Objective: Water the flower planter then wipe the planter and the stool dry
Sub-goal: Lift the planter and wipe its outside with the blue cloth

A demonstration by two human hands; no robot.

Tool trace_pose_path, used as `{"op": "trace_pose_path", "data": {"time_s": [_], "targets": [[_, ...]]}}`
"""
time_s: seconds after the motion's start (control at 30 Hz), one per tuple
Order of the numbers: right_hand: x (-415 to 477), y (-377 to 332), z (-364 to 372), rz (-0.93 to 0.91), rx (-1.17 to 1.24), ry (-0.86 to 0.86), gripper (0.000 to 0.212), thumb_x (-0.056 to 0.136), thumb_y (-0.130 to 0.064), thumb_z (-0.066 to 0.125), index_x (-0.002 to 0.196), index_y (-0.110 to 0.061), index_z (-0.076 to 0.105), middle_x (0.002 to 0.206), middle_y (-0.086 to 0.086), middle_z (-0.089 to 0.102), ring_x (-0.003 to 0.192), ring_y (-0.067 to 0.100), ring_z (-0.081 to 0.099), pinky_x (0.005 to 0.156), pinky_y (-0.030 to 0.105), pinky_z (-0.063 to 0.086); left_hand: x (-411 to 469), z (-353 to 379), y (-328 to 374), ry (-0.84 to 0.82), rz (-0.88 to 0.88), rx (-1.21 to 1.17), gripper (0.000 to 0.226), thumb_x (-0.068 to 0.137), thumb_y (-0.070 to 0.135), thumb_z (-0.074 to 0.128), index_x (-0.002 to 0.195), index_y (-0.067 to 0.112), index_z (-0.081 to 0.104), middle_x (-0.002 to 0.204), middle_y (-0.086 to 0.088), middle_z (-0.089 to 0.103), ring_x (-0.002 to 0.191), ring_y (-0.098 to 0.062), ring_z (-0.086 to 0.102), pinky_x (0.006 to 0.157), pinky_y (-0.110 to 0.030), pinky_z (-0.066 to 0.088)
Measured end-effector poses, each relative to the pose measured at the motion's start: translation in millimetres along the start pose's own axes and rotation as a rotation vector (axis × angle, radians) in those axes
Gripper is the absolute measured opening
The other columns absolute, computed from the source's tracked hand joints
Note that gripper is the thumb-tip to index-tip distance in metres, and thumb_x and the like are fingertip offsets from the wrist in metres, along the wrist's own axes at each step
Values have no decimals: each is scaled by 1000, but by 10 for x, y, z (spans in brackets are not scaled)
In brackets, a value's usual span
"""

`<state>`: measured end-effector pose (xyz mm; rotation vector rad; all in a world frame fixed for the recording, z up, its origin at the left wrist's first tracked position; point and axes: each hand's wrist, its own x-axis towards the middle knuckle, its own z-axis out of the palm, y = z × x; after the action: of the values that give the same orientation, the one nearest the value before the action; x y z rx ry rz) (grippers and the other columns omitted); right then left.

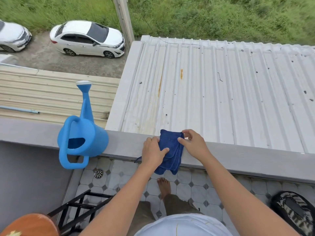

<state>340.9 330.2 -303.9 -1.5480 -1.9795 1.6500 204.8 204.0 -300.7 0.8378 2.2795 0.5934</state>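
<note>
Handling the cloth: both hands are on a dark blue cloth draped over the balcony ledge, half lying on top, half hanging down the inner face.
Left hand: lies flat on the cloth, fingers spread, thumb across the fold; it seems to pin the cloth so it cannot slide off.
Right hand: pinches the cloth's far corner between thumb and fingertips, probably to lift it or square it up.
Can: light blue, standing on the same ledge well to the left, spout pointing outward, handle overhanging the inside; no hand is near it, which suggests watering is done.
Planter: only an orange rim shows at the bottom left corner, well apart from the hands.
Stool: a black frame beside the planter; I cannot tell whether the planter sits on it.
Floor: pale tiles with dark diamonds, a round drain near the wall, one bare foot.
Beyond the ledge: a corrugated roof, parked white cars, grass.
</note>
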Motion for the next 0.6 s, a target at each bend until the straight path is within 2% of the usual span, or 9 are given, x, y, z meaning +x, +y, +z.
{"op": "trace_pose_path", "data": {"time_s": [0.07,0.13,0.2,0.27,0.3,0.37,0.47,0.53,0.6], "targets": [[-22,2,37,-45,-7,-28,45,85,-25,77,126,-20,58,115,-3,63,106,14,59,73,12,41,-1,-56,19,-12,22,-111,18,82,26,71,89,18,57,92,-1,58,87,-20,58,72,-29,48],[-62,-38,77,-73,24,-97,61,81,-29,81,134,-25,50,121,-6,59,111,12,56,77,14,42,-47,-183,8,-134,28,-317,15,84,21,70,84,18,55,90,-5,65,84,-27,64,72,-32,52],[-116,-112,114,-63,106,-155,77,77,-37,84,141,-31,41,124,-10,55,114,4,54,83,18,45,-155,-353,-30,-240,64,-507,14,86,22,69,88,19,56,99,-8,67,91,-31,67,77,-37,54],[-178,-223,187,-9,217,-245,86,75,-43,85,145,-30,39,128,-8,57,119,6,54,95,28,48,-323,-566,-118,-237,77,-677,18,87,21,70,101,17,59,110,-10,67,98,-31,68,84,-40,56],[-207,-280,242,28,273,-326,85,75,-44,84,146,-25,41,130,-2,59,120,12,57,101,34,48,-412,-686,-182,-207,75,-754,23,87,19,70,107,15,59,115,-10,66,102,-29,68,87,-40,56],[-274,-380,400,61,373,-574,69,80,-41,78,140,-17,53,130,10,65,120,26,62,106,43,47,-577,-917,-336,-129,87,-857,28,87,13,70,113,10,58,118,-10,64,105,-24,66,88,-37,55],[-457,-608,871,68,508,-908,55,87,-34,75,133,-7,61,132,20,64,120,36,62,103,47,50,-867,-1243,-695,4,90,-939,30,88,6,68,114,1,55,113,-12,65,103,-20,66,87,-34,55],[-593,-763,1232,62,501,-984,49,87,-26,77,129,-5,62,128,22,66,114,38,65,95,47,54,-1084,-1395,-967,123,52,-948,32,87,8,70,114,1,56,115,-18,66,106,-22,66,88,-33,55],[-736,-877,1593,43,443,-1010,44,86,-17,79,126,-6,64,126,23,67,111,40,66,90,47,57,-1342,-1511,-1241,247,-16,-925,31,85,15,73,111,5,60,114,-15,69,106,-26,67,88,-35,55]]}}
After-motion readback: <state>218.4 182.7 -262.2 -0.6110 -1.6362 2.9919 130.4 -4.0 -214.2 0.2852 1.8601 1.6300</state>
